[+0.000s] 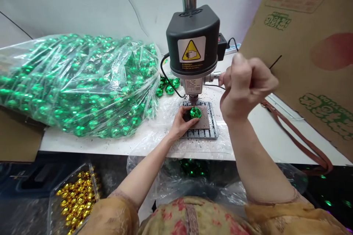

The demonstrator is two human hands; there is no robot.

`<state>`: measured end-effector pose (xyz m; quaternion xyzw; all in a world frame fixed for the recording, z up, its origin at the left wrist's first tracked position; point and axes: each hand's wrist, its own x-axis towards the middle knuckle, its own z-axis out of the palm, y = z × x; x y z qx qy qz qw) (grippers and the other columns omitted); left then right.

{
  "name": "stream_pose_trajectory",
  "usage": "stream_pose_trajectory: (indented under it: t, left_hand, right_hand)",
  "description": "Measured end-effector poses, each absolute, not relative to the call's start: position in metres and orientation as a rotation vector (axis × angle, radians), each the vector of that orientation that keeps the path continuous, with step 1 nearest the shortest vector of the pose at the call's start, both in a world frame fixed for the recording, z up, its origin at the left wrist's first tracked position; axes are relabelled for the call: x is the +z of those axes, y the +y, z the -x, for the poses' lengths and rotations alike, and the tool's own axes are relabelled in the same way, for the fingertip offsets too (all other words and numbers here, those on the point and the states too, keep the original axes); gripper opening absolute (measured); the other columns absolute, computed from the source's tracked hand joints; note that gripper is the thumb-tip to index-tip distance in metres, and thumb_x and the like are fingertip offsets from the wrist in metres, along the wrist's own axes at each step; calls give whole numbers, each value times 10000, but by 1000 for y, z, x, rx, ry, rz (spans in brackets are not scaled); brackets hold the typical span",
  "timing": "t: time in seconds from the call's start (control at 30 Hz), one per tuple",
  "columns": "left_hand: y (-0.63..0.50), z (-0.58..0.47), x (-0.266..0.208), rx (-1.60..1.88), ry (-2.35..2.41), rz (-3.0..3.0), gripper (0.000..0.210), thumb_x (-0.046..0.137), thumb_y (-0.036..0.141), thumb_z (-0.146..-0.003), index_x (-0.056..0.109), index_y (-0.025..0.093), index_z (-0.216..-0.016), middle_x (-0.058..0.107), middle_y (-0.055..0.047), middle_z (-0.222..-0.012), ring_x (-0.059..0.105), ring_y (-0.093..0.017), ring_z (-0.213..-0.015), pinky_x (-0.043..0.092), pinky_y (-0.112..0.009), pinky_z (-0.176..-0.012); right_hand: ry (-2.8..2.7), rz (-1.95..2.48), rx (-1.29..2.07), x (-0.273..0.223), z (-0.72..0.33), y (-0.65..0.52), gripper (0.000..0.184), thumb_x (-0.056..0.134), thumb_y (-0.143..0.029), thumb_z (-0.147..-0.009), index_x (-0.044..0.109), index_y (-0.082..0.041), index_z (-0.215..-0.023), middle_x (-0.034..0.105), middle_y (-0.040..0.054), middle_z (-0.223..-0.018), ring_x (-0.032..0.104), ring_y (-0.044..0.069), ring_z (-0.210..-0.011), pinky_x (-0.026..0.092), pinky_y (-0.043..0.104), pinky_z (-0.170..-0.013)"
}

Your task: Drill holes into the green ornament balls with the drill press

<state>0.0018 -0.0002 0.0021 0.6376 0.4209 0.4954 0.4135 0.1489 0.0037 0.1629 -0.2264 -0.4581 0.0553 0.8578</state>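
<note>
With thumb and fingers, my left hand (183,122) grips a shiny green faceted ball (195,113) under the drill bit. The ball rests on a brown board (204,118) that lies on the slotted metal base (213,129) of a small bench drill press (193,40). My right hand (244,84) is closed in a fist around the press's feed handle (216,77), at the right of the drill head. Most of the handle is hidden by the fingers. The bit meets the top of the ball, or nearly so; I cannot tell which.
A big clear plastic bag (91,88) of green balls fills the left of the white table, with several loose green balls (169,89) beside it. A cardboard box (311,44) and brown strap (300,139) are at right. Gold balls (78,200) sit in a clear bin below.
</note>
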Motion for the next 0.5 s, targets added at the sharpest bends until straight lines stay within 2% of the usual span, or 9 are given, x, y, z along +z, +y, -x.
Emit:
stream_pose_trajectory:
  t: [0.17, 0.3, 0.4, 0.5]
  left_hand:
    - [-17, 1, 8, 1375, 1199, -1649, 446, 842, 397, -775, 593, 203, -1090, 681, -69, -1058, 670, -211, -994, 538, -357, -885]
    - [-67, 8, 10, 1438, 1101, -2071, 417, 794, 399, -832, 583, 219, -1143, 677, -79, -1061, 679, -210, -976, 560, -333, -805]
    - [-112, 13, 2, 1311, 686, -2657, 404, 755, 400, -866, 590, 198, -1175, 687, -138, -1126, 682, -222, -948, 578, -354, -776]
    - [-140, 20, -12, 999, 506, -3035, 326, 739, 324, -879, 616, 177, -1142, 703, -155, -1137, 675, -226, -939, 586, -394, -845]
  right_hand:
    - [-997, 536, 233, 189, -154, 10, 493, 628, -320, -925, 284, -219, -586, 242, -76, -537, 307, 24, -433, 314, 234, -472]
    - [-1007, 531, 236, 190, -153, 10, 503, 630, -399, -922, 286, -226, -598, 264, -79, -533, 318, 31, -436, 326, 249, -476]
    - [-1008, 516, 235, 188, -153, 9, 509, 633, -430, -917, 288, -227, -602, 279, -79, -532, 323, 37, -437, 333, 258, -482]
    - [-1008, 512, 233, 187, -153, 9, 498, 626, -433, -922, 302, -226, -605, 288, -78, -523, 319, 46, -426, 316, 267, -466]
